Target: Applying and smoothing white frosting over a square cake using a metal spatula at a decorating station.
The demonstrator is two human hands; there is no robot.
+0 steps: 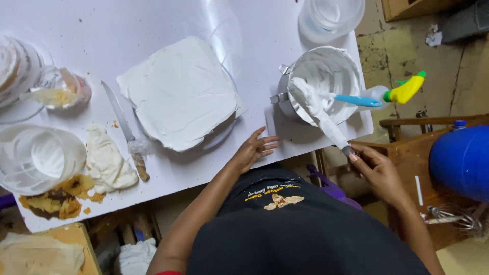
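**Cream-laden spatula drawn from the pot beside a frosted square cake**

Head view: The right hand [379, 170] sits off the right edge of the white surface [127, 30], its grip closed around the handle of a long metal spatula [318, 109]. The blade of the spatula is coated thick with white cream and slants up and to the left, its far end lying inside the round metal pot [351, 66], whose inner wall is smeared with the same cream. A blue-handled scraper [356, 100] rests across the pot's right rim. Just beyond the pot, at the surface's right edge, lies a clear squeeze bottle with a yellow and green cap [402, 91].

The left hand [253, 150] rests flat on the near edge of the surface, fingers spread and loose, holding nothing. It lies just below and to the right of the square cake covered in white cream [181, 91], which stands on a clear round board near the middle of the surface; hand and cake are near but apart.

To the cake's left a long knife with a wooden handle [125, 130] lies at a slant, its handle wrapped in clear film. Beside it sits a crumpled, cream-smeared piping bag [107, 160], and next to that a white round bowl [38, 158] with brown and yellow cake scraps [53, 201] heaped at its near side. A clear plastic tub [331, 18] stands at the far edge. A blue barrel [461, 160] stands on the right, off the surface.
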